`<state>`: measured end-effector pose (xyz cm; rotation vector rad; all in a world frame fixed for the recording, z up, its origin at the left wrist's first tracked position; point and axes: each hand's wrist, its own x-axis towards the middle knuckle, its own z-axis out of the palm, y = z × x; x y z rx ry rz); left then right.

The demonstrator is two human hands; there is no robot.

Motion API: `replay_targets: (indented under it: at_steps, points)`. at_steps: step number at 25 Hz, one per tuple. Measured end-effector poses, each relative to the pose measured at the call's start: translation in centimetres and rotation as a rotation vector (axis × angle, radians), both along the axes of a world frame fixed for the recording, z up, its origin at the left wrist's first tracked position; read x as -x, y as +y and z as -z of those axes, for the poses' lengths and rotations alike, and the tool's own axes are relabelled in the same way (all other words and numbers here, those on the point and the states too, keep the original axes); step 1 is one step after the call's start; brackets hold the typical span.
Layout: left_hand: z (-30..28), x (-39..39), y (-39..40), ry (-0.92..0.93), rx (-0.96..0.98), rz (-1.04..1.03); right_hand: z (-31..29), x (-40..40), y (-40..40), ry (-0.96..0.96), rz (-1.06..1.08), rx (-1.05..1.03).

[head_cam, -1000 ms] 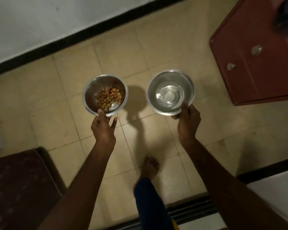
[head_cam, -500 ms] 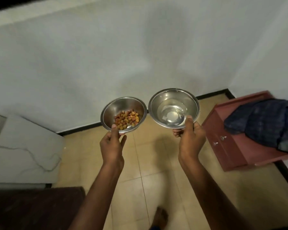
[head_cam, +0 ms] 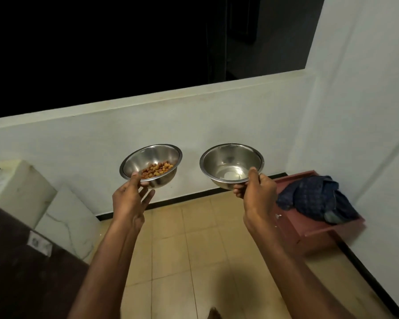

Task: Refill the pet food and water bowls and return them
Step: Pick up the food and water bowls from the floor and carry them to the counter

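**Dim room, soft focus, wide-angle bend**

Light is weak and warm. Above the low wall (head_cam: 148, 125) everything falls to solid black. A soft shadow pools on the floor tiles (head_cam: 194, 249) below that wall. Faint highlights gleam inside both steel bowls (head_cam: 232, 165). Edges look slightly blurred, and the wall's top line bows.

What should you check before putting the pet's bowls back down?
1. Food bowl has kibble in it: ok.
2. Water bowl has water in it: ok.
3. Left hand pinches the food bowl's rim: ok.
4. Right hand grips the water bowl's rim: ok.
5. Food bowl held level: not ok, it tilts.
6. Spot on the floor where the bowls belong: cannot tell.
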<state>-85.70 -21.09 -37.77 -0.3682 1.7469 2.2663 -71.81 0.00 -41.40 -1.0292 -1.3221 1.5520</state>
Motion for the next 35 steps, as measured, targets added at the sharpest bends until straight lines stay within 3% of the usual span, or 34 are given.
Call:
replay_targets:
  at_steps: [9, 20, 35]
  points:
    - [-7.9, -20.8, -9.9, -0.001, 0.003, 0.070, -8.4, -21.4, -11.6, 0.023, 0.043, -0.002]
    - [-13.5, -45.8, -14.2, 0.148, -0.061, 0.196, -13.5, -48.0, -16.8, 0.089, 0.125, -0.056]
    - [-6.5, -78.6, -3.9, 0.071, -0.070, 0.824, -9.4, -86.7, -17.0, 0.055, 0.653, -0.064]
